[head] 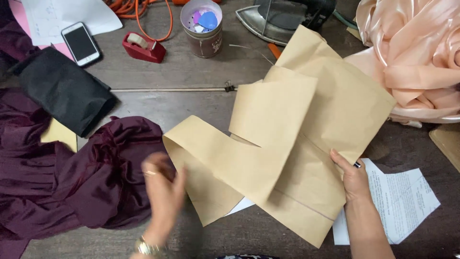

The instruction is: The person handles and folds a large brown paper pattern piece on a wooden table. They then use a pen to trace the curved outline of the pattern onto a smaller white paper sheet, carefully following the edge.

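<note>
From above the table, the surface is a worn brown wooden tabletop [191, 103], crowded on nearly every side. Dark maroon fabric [72, 177] spreads over the lower left of the frame, with a folded black cloth [64, 91] lying on it higher up. Peach satin [412, 52] is heaped in the upper right. Along the top edge sit a smartphone [80, 43], a red tape dispenser [143, 47], a round tin [201, 28] holding coloured chalk pieces, and an iron [282, 19].

The brown pattern paper [287, 144] fills the centre — several folded, overlapping pieces running from the upper middle down to the lower right. The right hand [353, 177] grips its right edge, thumb on top and fingers tucked beneath, so it is closed on the sheet. The left hand [163, 189], in the lower left of centre and blurred, sits just beside the paper's left fold, over the edge of the maroon fabric; whether it is touching or pinching anything I cannot tell. It wears a ring and a wristwatch.

A printed white sheet [402, 196] lies under the right wrist in the lower right. Bare wood shows only in a band across the middle left and a strip along the bottom edge — little spare space elsewhere.
</note>
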